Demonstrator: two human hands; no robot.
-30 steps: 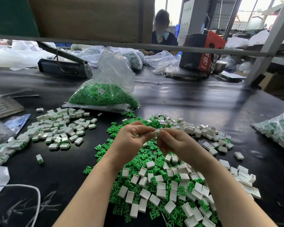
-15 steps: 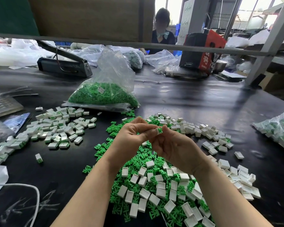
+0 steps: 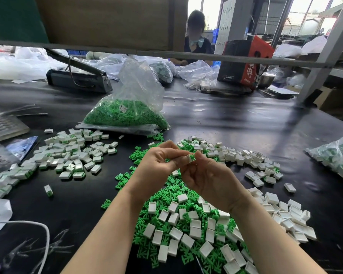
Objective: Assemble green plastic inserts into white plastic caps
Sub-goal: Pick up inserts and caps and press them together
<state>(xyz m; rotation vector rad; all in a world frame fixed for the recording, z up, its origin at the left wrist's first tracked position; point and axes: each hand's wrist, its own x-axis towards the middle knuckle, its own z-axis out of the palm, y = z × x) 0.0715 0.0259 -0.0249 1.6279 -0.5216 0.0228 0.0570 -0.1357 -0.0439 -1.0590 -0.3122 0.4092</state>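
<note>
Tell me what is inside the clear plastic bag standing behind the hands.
The clear plastic bag holds a heap of loose green inserts and a small paper label. What lies deeper in the heap is covered.

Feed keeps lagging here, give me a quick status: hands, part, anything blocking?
Left hand and right hand both pinching one white cap, green insert showing at its end. Held above the loose pile. Nothing in the way.

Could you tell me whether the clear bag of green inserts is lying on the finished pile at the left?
No, the bag of green inserts sits on the black table, apart from the finished pile.
</note>
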